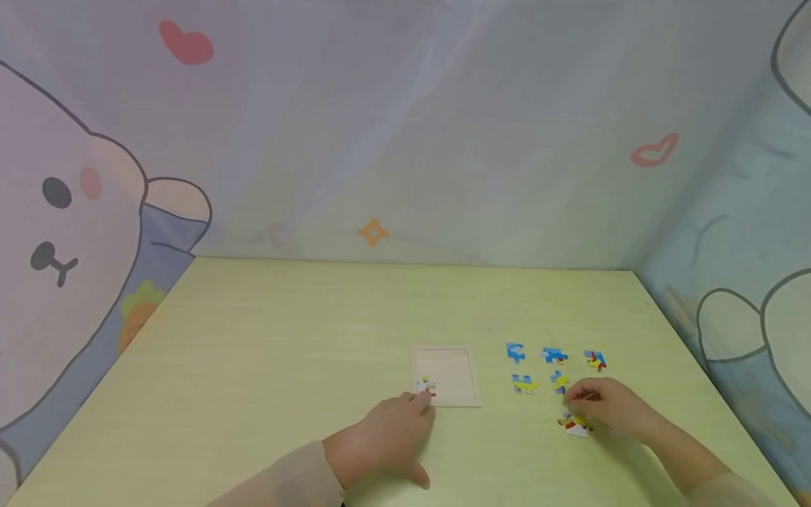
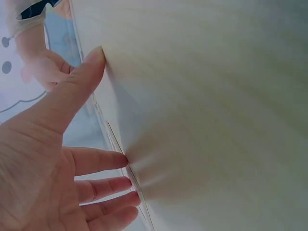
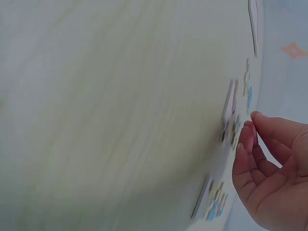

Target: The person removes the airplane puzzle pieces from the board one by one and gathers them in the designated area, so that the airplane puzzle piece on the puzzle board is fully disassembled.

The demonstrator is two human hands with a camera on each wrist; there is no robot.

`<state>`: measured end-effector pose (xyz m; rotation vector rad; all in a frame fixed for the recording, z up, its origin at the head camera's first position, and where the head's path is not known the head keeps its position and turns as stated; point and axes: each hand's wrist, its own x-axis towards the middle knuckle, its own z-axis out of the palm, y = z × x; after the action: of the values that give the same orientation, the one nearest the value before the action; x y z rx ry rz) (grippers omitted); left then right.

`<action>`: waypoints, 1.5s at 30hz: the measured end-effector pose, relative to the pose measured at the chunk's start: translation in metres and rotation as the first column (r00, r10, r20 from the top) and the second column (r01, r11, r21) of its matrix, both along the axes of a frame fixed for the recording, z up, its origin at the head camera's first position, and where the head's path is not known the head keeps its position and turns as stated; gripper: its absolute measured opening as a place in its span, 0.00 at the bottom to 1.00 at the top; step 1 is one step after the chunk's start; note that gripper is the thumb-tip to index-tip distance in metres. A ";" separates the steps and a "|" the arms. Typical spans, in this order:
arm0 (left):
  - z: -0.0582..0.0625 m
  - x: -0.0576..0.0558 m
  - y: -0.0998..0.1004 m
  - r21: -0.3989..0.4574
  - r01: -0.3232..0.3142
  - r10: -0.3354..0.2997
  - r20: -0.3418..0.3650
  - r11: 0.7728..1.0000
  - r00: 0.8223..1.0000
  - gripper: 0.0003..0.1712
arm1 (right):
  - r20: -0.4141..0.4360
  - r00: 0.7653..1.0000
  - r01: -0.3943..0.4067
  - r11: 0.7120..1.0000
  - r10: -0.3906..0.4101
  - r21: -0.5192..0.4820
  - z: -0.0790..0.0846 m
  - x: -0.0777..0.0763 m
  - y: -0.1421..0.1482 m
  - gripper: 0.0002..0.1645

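Note:
In the head view, a square pale wooden puzzle tray (image 1: 456, 377) lies near the middle of the table. One puzzle piece (image 1: 426, 384) sits in its lower left corner. My left hand (image 1: 395, 433) rests its fingertips at that corner, by the piece, with its thumb spread away. My right hand (image 1: 614, 408) hovers over loose pieces at the right, fingers loosely curled, thumb and index tips close together. No piece shows between them in the right wrist view. Just below its fingers lies a white, yellow and red puzzle piece (image 1: 575, 425). Another stack-like piece (image 3: 209, 199) shows beside that hand.
Right of the tray lie several jigsaw pieces in loose rows, among them a blue piece (image 1: 516, 353), a blue-and-red piece (image 1: 595, 360) and a blue-and-yellow piece (image 1: 523, 384). A printed cloth backdrop (image 1: 405, 141) rises behind the pale table (image 1: 285, 338).

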<state>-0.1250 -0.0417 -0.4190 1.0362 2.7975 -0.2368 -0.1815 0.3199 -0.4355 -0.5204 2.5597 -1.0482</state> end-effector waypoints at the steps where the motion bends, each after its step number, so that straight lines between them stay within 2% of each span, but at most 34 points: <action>1: 0.000 0.000 0.000 0.004 -0.002 0.002 0.001 1.000 1.000 0.52 | -0.006 1.000 -0.005 1.000 0.005 -0.010 0.000 -0.002 -0.004 0.08; 8: 0.001 0.002 0.001 0.028 -0.017 0.017 0.021 0.999 1.000 0.53 | -0.019 0.999 -0.036 0.997 0.035 -0.062 0.002 -0.014 -0.046 0.08; 15: 0.003 0.003 0.003 0.031 -0.005 0.004 0.011 1.000 1.000 0.49 | -0.091 0.990 -0.113 0.988 0.104 -0.101 -0.001 -0.028 -0.098 0.08; 21: 0.005 0.001 0.005 -0.019 -0.002 0.002 0.003 1.000 1.000 0.48 | -0.031 0.995 -0.100 0.987 0.097 -0.128 -0.004 -0.034 -0.144 0.09; 26: 0.002 0.002 0.005 -0.031 0.017 -0.017 -0.011 0.999 1.000 0.46 | 0.007 0.996 -0.084 0.990 0.086 -0.115 -0.008 -0.033 -0.171 0.08; 36: 0.000 0.000 0.007 -0.013 0.055 -0.056 -0.038 0.998 0.998 0.45 | -0.003 0.997 -0.075 0.997 0.075 -0.034 -0.010 -0.034 -0.183 0.13; 45: 0.002 0.001 0.007 0.003 0.052 -0.051 -0.043 0.999 0.998 0.46 | -0.003 0.979 -0.204 0.979 0.204 -0.016 -0.009 -0.036 -0.184 0.18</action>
<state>-0.1244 -0.0349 -0.4171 1.1185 2.8129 -0.2625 -0.2176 0.1357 -0.4443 -0.7707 2.4379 -0.9963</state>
